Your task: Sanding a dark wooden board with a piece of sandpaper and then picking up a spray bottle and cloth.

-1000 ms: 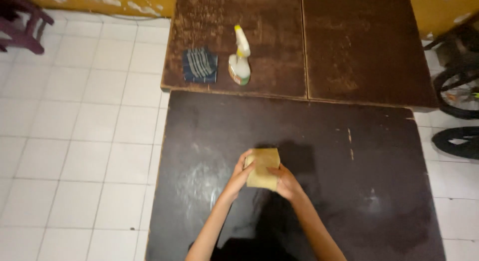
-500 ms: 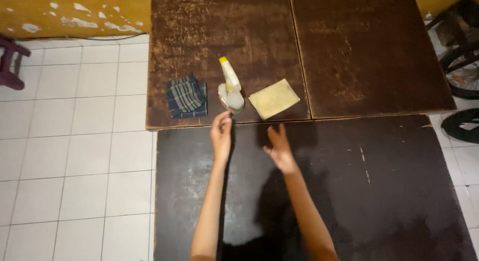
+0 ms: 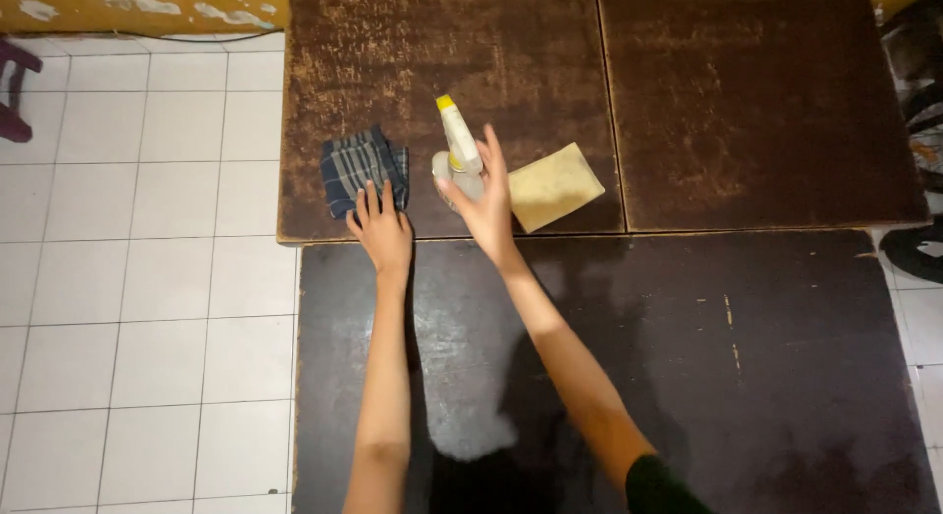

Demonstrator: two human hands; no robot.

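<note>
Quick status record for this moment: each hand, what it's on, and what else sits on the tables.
left hand: flat, fingertips on the near edge of the folded blue plaid cloth
right hand: open, fingers spread against the spray bottle, not closed around it
spray bottle: upright, yellow nozzle
tan cloth: lies flat just right of the bottle
surface: worn brown table behind; dark table nearer

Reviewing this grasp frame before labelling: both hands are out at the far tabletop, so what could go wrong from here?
1. The right hand is open around the upright spray bottle, fingers spread; a loose or glancing grip could tip it, perhaps onto the yellow cloth.
2. The left hand lies on the folded plaid cloth, which sits close to the table edge; a careless pull might drag it to the floor.
</note>
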